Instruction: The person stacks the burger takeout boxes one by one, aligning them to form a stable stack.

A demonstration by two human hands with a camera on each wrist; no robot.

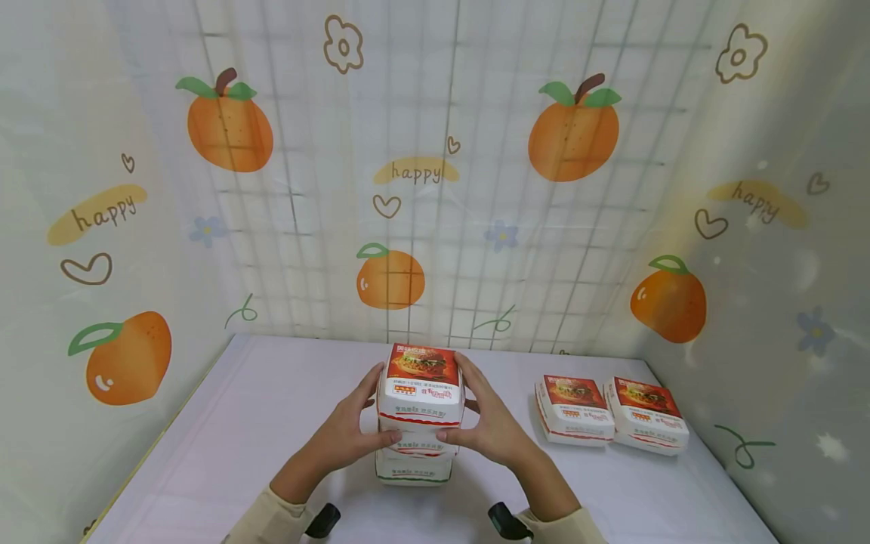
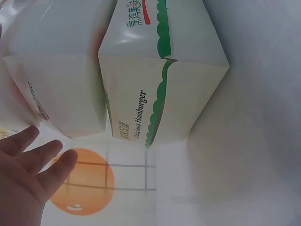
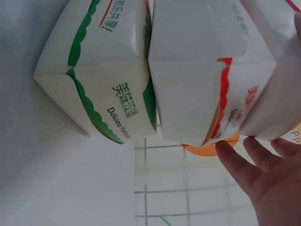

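Both hands point(image 1: 345, 429) point(image 1: 495, 429) gripping upper two boxes point(image 1: 419, 389) | bottom box point(image 2: 136, 89) (green-trimmed) reads "Delicious Hamburger" | backdrop point(image 1: 435, 170) says "happy"

The hands, left hand point(image 1: 350, 431) and right hand point(image 1: 491, 427), face each other, thumbs point(image 1: 382, 440) pointing inward.

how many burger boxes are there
5: top box, middle box and bottom box stacked in the centre, plus an inner box and outer box side by side on the right. Others could hide behind those stacked.
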